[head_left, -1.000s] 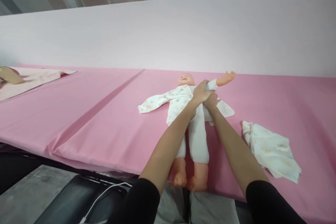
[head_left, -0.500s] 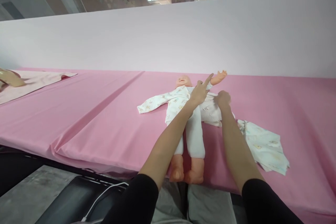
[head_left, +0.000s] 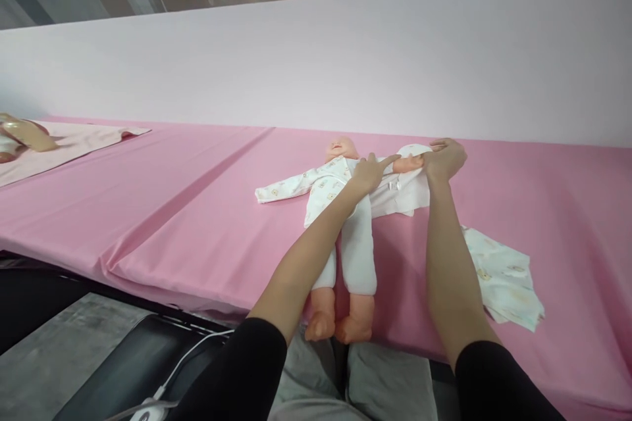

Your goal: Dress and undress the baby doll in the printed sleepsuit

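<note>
Far left edge: a pale mat lies on the pink sheet, with a tan object on it, partly cut off by the frame.
Lower left, below the sheet: a black seat, with a white cable running across it.
Patterned sleeve: stretched out flat on the sheet, part of the white shirt that covers one side of the doll's chest.
Doll: on its back mid-sheet, head toward the white wall, legs in white, bare feet at the near edge.
Left hand: over the doll's chest and shoulder, index finger extended along the doll's arm, other fingers curled; whether they grip anything cannot be told.
Shirt's other half: spread beside the doll, whose bare hand lies over it.
Right hand: fingers closed on the shirt's outer edge, just beside the doll's hand.
Right of the forearm: a patterned cloth, lying loose on the sheet, partly hidden.
</note>
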`<state>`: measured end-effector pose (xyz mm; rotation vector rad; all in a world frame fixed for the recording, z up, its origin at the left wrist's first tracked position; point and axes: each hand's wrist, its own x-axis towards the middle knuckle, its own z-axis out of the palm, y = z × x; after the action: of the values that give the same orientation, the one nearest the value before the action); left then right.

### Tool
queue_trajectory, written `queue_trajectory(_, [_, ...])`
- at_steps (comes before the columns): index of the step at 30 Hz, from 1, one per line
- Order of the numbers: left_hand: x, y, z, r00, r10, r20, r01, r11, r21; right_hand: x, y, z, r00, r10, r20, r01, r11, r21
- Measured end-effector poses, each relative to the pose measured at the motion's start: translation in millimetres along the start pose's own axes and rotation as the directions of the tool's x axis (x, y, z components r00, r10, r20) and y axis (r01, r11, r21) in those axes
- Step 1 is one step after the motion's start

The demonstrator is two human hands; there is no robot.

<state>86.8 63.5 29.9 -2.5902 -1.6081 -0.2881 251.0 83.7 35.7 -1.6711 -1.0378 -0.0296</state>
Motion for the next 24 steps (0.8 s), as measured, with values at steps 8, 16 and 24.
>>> queue_trajectory(8, [1.8,9.2,12.7,0.993,-0.086,-0.075,0.089,0.995,0.044,-1.2,-16.9,-7.2,0.980,-0.177,0.086,0.180,0.983,-0.031])
queue_trajectory(16, [-1.0,10.4,14.5,0.989,-0.046,-0.138,0.041,0.999,-0.035,0.2,-16.9,-10.4,0.978,-0.175,0.109,0.179,0.983,-0.029])
queue_trajectory(24, [1.4,5.3,7.0,0.999,-0.039,-0.034,0.035,0.992,-0.119,-0.1,-17.6,-8.7,0.961,-0.255,0.103,0.263,0.962,-0.075])
